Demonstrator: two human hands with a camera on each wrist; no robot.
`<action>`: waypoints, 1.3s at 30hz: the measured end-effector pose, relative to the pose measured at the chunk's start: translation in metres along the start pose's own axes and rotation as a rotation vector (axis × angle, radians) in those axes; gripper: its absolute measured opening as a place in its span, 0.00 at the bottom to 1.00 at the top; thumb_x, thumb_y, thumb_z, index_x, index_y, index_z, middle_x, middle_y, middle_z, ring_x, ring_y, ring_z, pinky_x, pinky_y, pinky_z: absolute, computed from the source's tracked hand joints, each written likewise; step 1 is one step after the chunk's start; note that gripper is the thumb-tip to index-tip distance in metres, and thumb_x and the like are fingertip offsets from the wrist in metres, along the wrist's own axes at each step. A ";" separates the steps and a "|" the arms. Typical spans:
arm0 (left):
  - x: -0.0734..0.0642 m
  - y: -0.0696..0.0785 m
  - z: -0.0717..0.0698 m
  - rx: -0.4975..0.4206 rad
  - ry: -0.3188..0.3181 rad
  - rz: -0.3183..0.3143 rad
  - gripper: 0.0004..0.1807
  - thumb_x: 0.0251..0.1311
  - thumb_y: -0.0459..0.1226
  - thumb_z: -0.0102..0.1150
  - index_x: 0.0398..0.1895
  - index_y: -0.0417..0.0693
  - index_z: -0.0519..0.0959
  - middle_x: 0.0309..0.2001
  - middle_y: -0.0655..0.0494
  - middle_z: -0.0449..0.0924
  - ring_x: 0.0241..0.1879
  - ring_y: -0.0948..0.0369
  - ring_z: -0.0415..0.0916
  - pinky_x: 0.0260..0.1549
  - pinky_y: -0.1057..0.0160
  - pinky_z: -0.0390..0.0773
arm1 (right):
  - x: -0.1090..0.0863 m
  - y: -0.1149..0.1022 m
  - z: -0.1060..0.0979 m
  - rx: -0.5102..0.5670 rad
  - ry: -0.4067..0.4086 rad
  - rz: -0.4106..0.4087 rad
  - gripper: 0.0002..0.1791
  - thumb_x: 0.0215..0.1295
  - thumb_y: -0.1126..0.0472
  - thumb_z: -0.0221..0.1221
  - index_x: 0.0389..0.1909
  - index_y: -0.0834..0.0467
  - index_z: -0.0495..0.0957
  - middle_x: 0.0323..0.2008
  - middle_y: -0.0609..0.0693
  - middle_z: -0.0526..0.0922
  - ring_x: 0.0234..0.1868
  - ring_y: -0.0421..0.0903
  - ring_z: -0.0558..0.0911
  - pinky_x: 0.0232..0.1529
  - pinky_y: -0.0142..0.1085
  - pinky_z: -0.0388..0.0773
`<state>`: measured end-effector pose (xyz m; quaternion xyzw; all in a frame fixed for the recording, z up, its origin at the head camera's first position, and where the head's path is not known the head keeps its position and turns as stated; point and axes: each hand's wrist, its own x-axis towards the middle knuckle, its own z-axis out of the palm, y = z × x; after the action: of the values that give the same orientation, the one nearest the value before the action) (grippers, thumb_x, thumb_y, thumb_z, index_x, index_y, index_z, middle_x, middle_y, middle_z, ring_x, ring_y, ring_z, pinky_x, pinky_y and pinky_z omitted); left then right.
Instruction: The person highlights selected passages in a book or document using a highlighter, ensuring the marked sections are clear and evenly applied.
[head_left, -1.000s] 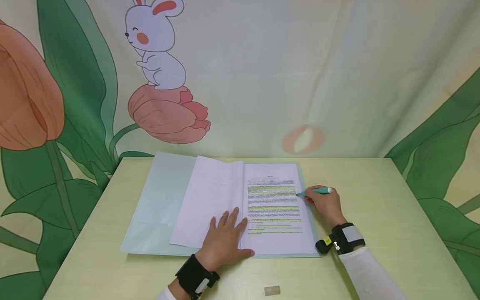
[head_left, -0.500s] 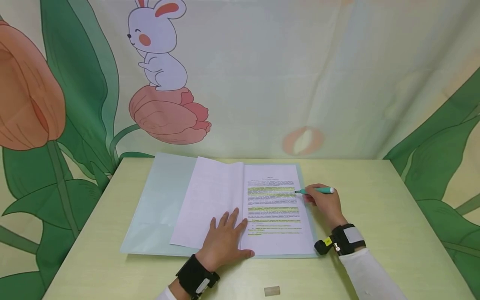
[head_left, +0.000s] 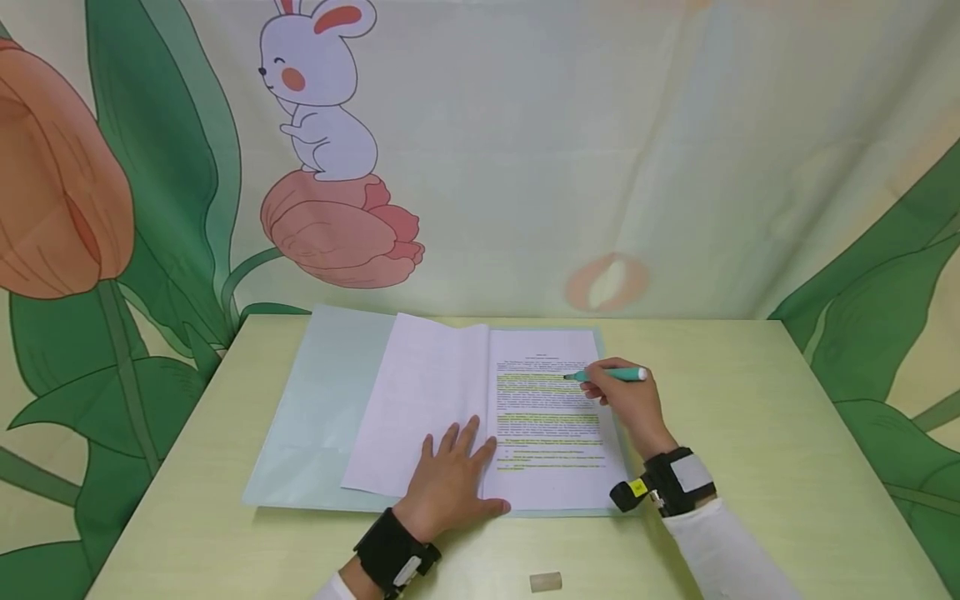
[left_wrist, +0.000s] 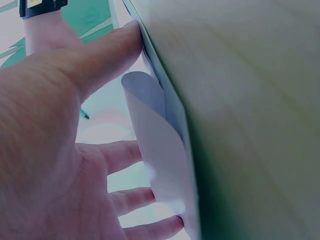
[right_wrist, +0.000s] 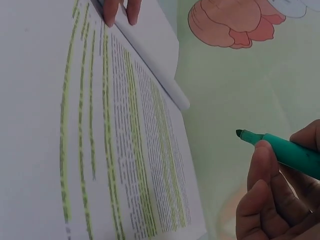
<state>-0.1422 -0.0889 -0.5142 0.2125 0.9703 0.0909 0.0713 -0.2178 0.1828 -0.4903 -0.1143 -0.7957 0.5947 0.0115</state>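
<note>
In the head view my right hand (head_left: 633, 404) pinches a teal highlighter (head_left: 622, 375) over the right edge of a printed page (head_left: 555, 487). The pen's dark tip hangs over the upper highlighted lines; I cannot tell whether it touches the paper. Several bands of text carry yellow-green highlighting. My left hand (head_left: 450, 483) rests with spread fingers across the fold, on the blank turned-over sheet (head_left: 420, 375) and the edge of the printed page. In the left wrist view its thumb lies by the lower edge and the sheet (left_wrist: 155, 130) curls up beneath the palm.
A pale blue folder (head_left: 322, 400) lies spread under the papers on the light wooden table (head_left: 780, 417). Near the front edge is a small grey-beige block (head_left: 546, 582). Behind the table hangs a curtain (head_left: 525, 150) printed with a rabbit and tulips.
My right hand has moved left and slightly up with the highlighter, so its tip has gone from the lines' right end inward over the text. The left hand stays in place.
</note>
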 end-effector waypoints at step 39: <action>0.000 -0.002 0.000 0.017 -0.018 -0.003 0.49 0.47 0.69 0.63 0.70 0.56 0.69 0.77 0.45 0.54 0.73 0.40 0.57 0.66 0.31 0.58 | -0.031 0.012 0.080 -0.044 -0.169 -0.033 0.06 0.59 0.56 0.64 0.31 0.54 0.86 0.25 0.48 0.88 0.28 0.44 0.85 0.31 0.33 0.75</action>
<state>-0.1431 -0.0911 -0.5144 0.2123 0.9707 0.0809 0.0783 -0.1982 0.1047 -0.5214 -0.0509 -0.8086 0.5841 -0.0483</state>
